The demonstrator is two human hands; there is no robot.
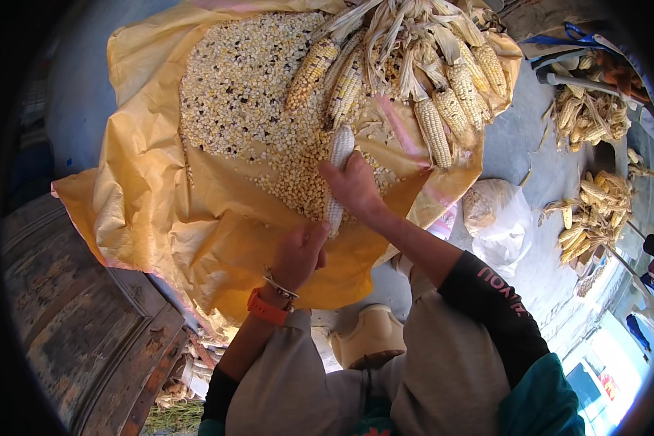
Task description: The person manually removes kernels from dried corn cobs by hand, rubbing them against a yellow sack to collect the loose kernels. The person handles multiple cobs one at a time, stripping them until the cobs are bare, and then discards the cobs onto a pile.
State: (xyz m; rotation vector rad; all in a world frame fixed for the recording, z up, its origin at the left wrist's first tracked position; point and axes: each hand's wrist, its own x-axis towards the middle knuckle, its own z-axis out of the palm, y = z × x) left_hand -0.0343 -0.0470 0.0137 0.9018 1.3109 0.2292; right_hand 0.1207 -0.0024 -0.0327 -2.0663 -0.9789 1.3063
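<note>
My right hand (355,182) is closed around the middle of a whitish corn cob (341,146). At the cob's lower end, my left hand (300,253) holds it between thumb and fingers. The cob slants slightly over a yellow woven plastic sheet (141,152). Just beyond it lies a spread of loose corn kernels (245,82), mostly cream with some yellow and dark ones. Ears with dark-speckled kernels (313,71) rest on the kernels near the cob's top end. A bundle of corn ears with dry husks (463,87) lies to the right.
On the left stands a worn wooden piece of furniture (65,305). A white plastic bag (504,223) sits on the grey floor at right, with husked ears in piles (594,207) farther out. A cream plastic object (368,338) is between my knees.
</note>
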